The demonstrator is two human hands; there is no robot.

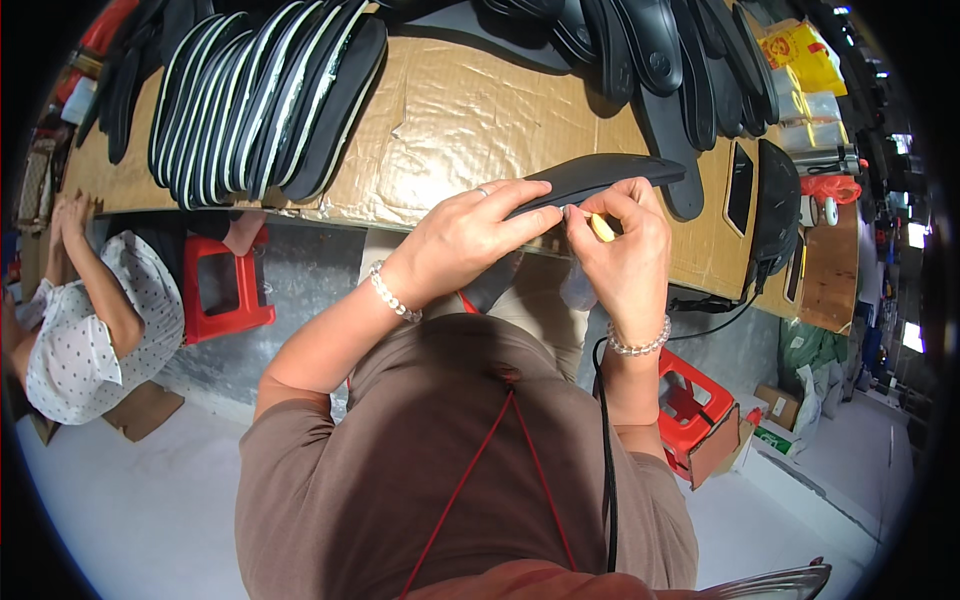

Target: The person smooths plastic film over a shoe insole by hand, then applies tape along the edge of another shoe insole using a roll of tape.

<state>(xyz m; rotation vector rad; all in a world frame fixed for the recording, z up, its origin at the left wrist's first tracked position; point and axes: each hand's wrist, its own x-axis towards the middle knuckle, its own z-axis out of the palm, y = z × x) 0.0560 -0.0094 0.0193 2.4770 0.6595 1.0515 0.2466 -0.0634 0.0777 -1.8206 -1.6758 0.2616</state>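
A black shoe sole [615, 172] lies tilted along the near edge of the cardboard-covered table. My left hand [465, 235] grips its left end, thumb and index finger pressed against the near rim. Close to that thumb, my right hand [632, 250] is closed by the sole's near edge. A small yellow object [602, 228], perhaps a tool's handle, shows between its fingers; the rest of it is hidden. Below the right hand hangs something translucent [577, 288] whose kind I cannot make out. Both wrists wear clear bead bracelets.
A row of black soles with white edges [255, 105] stands at the far left of the table [450, 100]. More black soles [650, 60] pile up at the back right. A phone [739, 188] and a black bag [777, 205] lie right. Another person [100, 310] sits left, near a red stool [225, 290].
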